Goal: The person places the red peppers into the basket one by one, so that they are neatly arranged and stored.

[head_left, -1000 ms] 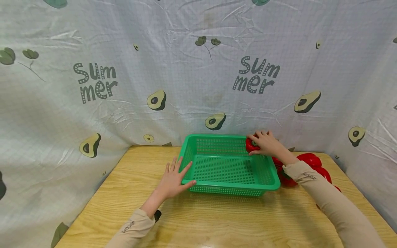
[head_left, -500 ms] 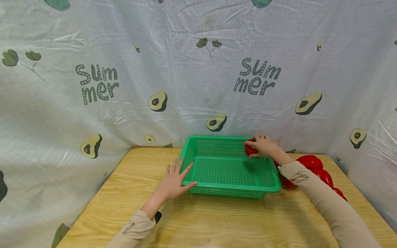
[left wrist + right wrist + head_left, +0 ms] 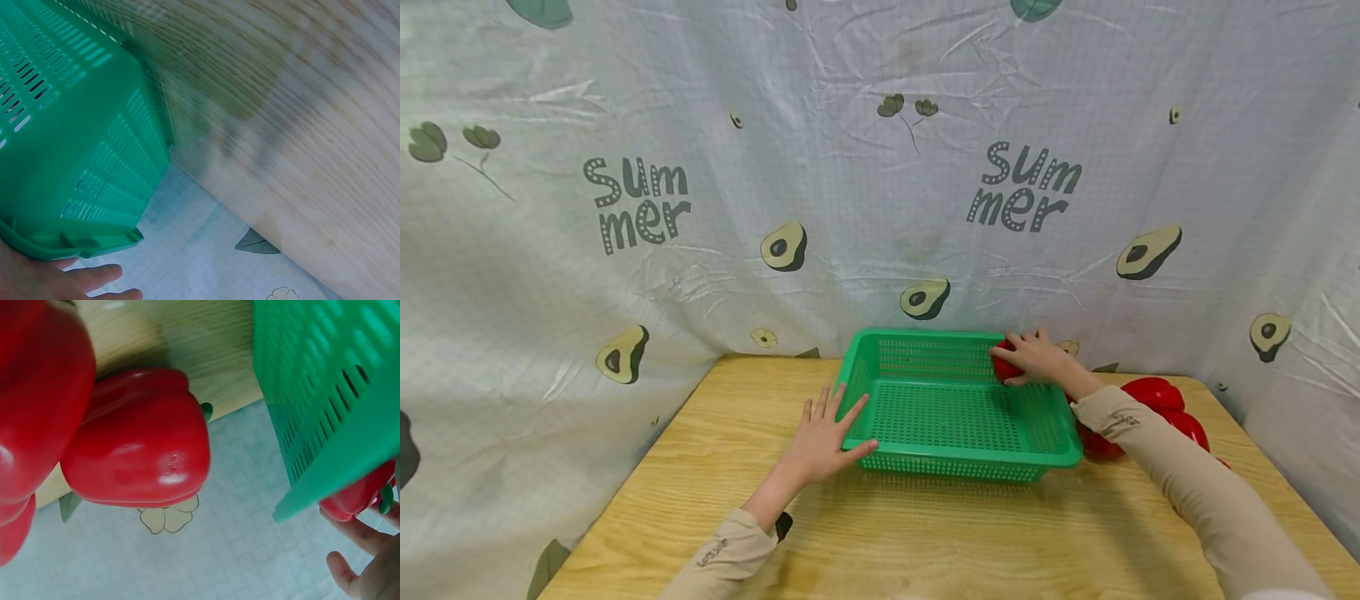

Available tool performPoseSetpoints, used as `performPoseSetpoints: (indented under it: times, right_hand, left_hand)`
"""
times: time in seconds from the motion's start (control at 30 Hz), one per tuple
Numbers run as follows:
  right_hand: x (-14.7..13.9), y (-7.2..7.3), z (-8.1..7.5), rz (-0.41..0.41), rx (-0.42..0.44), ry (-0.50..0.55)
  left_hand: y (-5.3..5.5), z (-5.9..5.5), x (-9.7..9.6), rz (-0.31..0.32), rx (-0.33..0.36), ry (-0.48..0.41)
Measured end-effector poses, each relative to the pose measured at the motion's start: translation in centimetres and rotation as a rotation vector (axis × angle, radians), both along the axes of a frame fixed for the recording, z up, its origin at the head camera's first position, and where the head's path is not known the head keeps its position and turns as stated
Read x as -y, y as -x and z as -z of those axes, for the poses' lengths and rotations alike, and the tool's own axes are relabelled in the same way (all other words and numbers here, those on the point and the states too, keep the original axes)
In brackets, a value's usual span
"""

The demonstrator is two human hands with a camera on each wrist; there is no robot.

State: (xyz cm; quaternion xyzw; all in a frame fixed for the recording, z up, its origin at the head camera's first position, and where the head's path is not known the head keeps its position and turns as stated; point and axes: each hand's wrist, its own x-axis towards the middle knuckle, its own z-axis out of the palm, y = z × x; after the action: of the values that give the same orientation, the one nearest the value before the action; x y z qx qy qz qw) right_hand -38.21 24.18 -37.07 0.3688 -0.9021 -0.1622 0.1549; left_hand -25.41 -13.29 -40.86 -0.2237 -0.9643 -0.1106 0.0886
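Note:
A green plastic basket (image 3: 958,455) with slotted walls stands on the wooden table. At its left front corner my left hand (image 3: 817,442) rests on the rim, fingers straight and spread. My right hand (image 3: 1040,360) reaches over the back right corner and holds a red bell pepper (image 3: 1004,368) just inside the basket wall. In the right wrist view, the held bell pepper (image 3: 356,495) shows its green stem, and the basket wall hides part of it. The left wrist view catches a few fingers of my left hand (image 3: 56,278) beside the basket rim (image 3: 94,247).
More red bell peppers (image 3: 1152,393) lie on the table right of the basket, partly behind my right forearm. The right wrist view shows one pepper (image 3: 140,440) up close. A printed curtain (image 3: 880,242) hangs behind the table (image 3: 700,483) and along both sides.
My right hand has moved slightly left and lower with the bell pepper, deeper into the back right corner of the basket. The left hand stays on the rim.

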Motion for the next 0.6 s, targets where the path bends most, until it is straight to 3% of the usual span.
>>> performPoseSetpoints:
  times: [0.17, 0.6]
  right_hand:
    - [0.0, 0.2, 0.7, 0.025, 0.013, -0.053]
    - [0.3, -0.2, 2.0, 0.016, 0.082, -0.042]
  left_hand:
    - [0.0, 0.1, 0.0, -0.003, 0.003, 0.002]
    - [-0.2, 0.0, -0.1, -0.005, -0.004, -0.007]
